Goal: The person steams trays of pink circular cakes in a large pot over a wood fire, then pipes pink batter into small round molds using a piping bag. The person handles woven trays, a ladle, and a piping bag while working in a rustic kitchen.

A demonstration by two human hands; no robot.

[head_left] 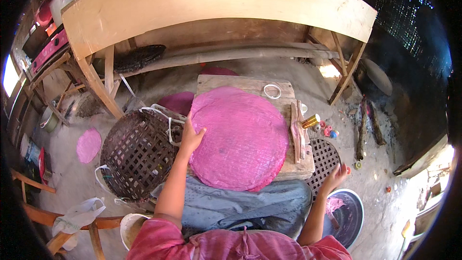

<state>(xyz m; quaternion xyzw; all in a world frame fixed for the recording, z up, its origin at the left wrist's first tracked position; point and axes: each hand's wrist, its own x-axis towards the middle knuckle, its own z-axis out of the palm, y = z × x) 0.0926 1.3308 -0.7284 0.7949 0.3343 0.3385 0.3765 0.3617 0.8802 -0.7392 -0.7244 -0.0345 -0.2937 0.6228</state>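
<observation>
One round pink sheet (240,139), no long axis, lies right of left hand (191,138), touching, thumb spread, grip unclear; right hand (334,179) farther, fingers loosely parted, seemingly empty

The sheet (238,137) is mottled pink, the basket (129,140) dark brown latticework, the cloth (236,202) grey-blue.

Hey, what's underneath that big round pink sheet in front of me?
A wooden board shows past the pink sheet, and a redder edge peeks out at its lower right. Whatever lies beneath the middle is covered.
</observation>
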